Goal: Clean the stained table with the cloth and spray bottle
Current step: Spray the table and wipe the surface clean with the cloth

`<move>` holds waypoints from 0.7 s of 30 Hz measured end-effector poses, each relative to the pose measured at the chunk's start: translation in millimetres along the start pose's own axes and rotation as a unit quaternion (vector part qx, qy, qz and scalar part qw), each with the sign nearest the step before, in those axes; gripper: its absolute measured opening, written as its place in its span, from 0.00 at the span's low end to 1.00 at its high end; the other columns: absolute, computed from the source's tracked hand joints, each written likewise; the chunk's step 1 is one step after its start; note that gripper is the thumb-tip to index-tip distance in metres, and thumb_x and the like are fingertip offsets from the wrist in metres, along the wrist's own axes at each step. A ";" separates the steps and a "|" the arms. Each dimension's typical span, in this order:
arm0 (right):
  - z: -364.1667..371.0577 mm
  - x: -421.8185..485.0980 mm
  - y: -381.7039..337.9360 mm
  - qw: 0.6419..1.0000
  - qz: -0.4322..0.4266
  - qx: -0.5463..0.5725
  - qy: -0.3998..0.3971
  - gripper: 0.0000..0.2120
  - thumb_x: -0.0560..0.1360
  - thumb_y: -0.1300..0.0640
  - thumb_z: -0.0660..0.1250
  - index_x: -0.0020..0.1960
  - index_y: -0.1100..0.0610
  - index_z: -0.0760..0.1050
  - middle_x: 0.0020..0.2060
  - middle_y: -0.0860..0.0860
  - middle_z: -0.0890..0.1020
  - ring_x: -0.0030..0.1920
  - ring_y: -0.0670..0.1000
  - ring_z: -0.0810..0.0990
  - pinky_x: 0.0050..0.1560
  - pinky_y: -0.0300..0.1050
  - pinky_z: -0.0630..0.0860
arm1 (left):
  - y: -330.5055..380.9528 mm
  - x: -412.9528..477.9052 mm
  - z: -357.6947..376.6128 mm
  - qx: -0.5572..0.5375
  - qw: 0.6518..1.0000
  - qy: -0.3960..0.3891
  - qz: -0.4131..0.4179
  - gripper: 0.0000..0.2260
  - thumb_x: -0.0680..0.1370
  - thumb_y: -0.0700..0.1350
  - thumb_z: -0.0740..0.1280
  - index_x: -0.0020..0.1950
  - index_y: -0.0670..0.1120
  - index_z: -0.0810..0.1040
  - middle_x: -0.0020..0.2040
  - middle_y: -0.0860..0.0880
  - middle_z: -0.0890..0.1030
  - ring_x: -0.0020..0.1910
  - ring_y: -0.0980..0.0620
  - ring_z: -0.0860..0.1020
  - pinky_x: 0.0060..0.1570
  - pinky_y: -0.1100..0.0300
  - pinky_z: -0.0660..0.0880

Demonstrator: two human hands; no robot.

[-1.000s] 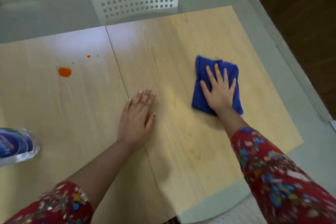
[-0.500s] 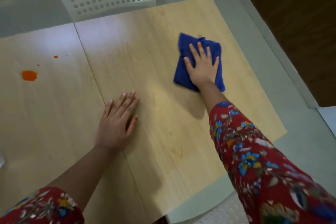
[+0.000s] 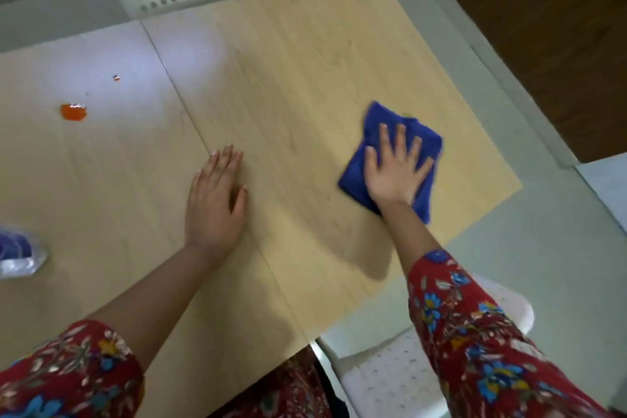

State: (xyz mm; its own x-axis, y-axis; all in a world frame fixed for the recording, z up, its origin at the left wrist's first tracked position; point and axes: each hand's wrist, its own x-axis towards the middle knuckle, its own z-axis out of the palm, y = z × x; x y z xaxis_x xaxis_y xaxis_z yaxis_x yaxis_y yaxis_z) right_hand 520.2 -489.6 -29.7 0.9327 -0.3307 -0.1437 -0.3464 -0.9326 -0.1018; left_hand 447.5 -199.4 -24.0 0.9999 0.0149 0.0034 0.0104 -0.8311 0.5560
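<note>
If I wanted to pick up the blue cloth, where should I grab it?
Probably from above, at the far edge. The cloth lies folded and flat on the table, with the right hand pressing on its middle, so only its edges are free. One corner pokes out past the fingertips; pinch the thick fold there.

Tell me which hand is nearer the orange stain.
Left. The left hand lies flat, right of the stain; the right hand presses the cloth far beyond it.
</note>
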 end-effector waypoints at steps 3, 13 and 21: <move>17.7 -51.2 -71.4 0.986 -0.169 -0.006 0.013 0.26 0.79 0.40 0.49 0.77 0.41 0.54 0.78 0.46 0.54 0.78 0.57 0.50 0.73 0.68 0.45 | -11.6 -32.9 -7.7 0.001 1.000 -0.013 -0.019 0.26 0.79 0.45 0.55 0.78 0.50 0.59 0.78 0.53 0.58 0.78 0.53 0.53 0.76 0.52 0.50; 1.4 -41.3 37.3 0.998 -0.056 -0.028 -0.019 0.28 0.78 0.37 0.44 0.77 0.39 0.49 0.79 0.43 0.50 0.79 0.53 0.46 0.73 0.67 0.47 | -11.9 -47.3 -3.7 0.048 0.999 -0.021 -0.003 0.26 0.81 0.42 0.57 0.79 0.50 0.56 0.79 0.54 0.55 0.78 0.58 0.48 0.77 0.56 0.46; 25.6 -95.4 -117.8 0.968 -0.251 -0.015 -0.014 0.28 0.79 0.38 0.49 0.78 0.42 0.52 0.79 0.48 0.51 0.78 0.58 0.46 0.72 0.69 0.43 | -14.9 -47.3 -3.0 0.010 1.000 0.010 -0.019 0.27 0.80 0.43 0.53 0.79 0.44 0.53 0.80 0.49 0.54 0.78 0.56 0.49 0.76 0.54 0.52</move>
State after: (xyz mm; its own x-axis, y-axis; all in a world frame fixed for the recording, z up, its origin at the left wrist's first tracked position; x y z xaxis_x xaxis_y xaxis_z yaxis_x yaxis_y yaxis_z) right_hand 469.5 -344.4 -29.2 0.9795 0.1686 -0.1101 0.1531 -0.9787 -0.1366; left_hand 399.9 -186.1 -29.9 0.9984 0.0573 0.0002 0.0481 -0.8403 0.5399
